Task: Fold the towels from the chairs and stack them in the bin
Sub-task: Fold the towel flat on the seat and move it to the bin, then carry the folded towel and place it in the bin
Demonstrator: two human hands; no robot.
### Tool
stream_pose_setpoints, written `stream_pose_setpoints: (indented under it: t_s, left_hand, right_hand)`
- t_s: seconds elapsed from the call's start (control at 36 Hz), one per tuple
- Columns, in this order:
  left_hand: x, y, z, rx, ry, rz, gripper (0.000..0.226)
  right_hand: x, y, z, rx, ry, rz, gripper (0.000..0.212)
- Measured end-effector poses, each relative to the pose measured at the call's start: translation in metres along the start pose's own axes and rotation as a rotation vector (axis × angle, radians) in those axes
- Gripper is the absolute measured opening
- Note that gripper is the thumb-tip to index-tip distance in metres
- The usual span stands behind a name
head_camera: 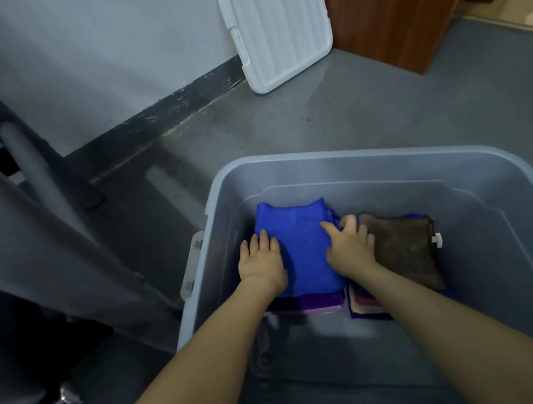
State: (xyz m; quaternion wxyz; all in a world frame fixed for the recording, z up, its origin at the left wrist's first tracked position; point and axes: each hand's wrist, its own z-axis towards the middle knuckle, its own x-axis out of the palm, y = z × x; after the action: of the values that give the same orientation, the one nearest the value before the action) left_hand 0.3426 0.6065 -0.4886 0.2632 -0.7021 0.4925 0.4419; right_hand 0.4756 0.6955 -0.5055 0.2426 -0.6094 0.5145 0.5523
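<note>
Blue towel: a folded blue towel [301, 248] lies flat on top of the left-hand stack inside the bin [348, 160], toward the bin's far left corner.
Stack under it: purple and pink folded edges [315, 302] show just below the blue towel's near side.
Left hand: the left hand [261, 262] rests palm down on the blue towel's left edge, fingers straight and close together, pointing away from the person; it presses rather than grips.
Right hand: the right hand [348, 245] lies on the towel's right edge, thumb stretched across the blue cloth and fingers bent over the edge; whether they pinch the cloth cannot be told.
Towel and hands: the blue towel sits between the two hands, touched by both.
Brown towel: a folded brown towel [403, 248] tops a second stack just right of the right hand, with red and dark blue edges [363, 306] beneath it.
Bin: translucent grey, open, standing on the grey floor [382, 112].
Lid: a white lid [279, 24] leans upright against the wall, well apart from the bin.
Chair: a grey chair [22, 213] stands to the left of the bin.
</note>
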Motion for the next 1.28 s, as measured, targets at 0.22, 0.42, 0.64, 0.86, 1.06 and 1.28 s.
stream_pose_setpoints:
  t_s: [0.22, 0.42, 0.64, 0.86, 1.06, 1.28]
  left_hand:
    - [-0.049, 0.004, -0.037, 0.023, -0.252, -0.115, 0.039]
    - [-0.108, 0.017, -0.087, -0.002, -0.415, -0.305, 0.026]
    - [-0.168, 0.04, -0.177, 0.005, -0.654, -0.398, 0.027]
    - [-0.205, 0.096, -0.26, -0.047, -0.858, -0.401, 0.024]
    - [-0.202, 0.162, -0.334, -0.183, -0.922, -0.438, 0.023]
    - [-0.162, 0.256, -0.404, -0.386, -0.947, -0.472, 0.022]
  right_hand:
    - [-0.04, 0.023, -0.016, -0.083, -0.072, 0.156, 0.042]
    - [-0.103, 0.043, -0.042, -0.193, -0.193, 0.374, 0.026]
    - [-0.179, 0.09, -0.106, -0.41, -0.348, 0.444, 0.016]
    - [-0.225, 0.163, -0.172, -0.619, -0.412, 0.508, 0.016]
    - [-0.225, 0.243, -0.219, -0.728, -0.398, 0.525, 0.017]
    - [-0.196, 0.347, -0.266, -0.901, -0.316, 0.493, 0.015]
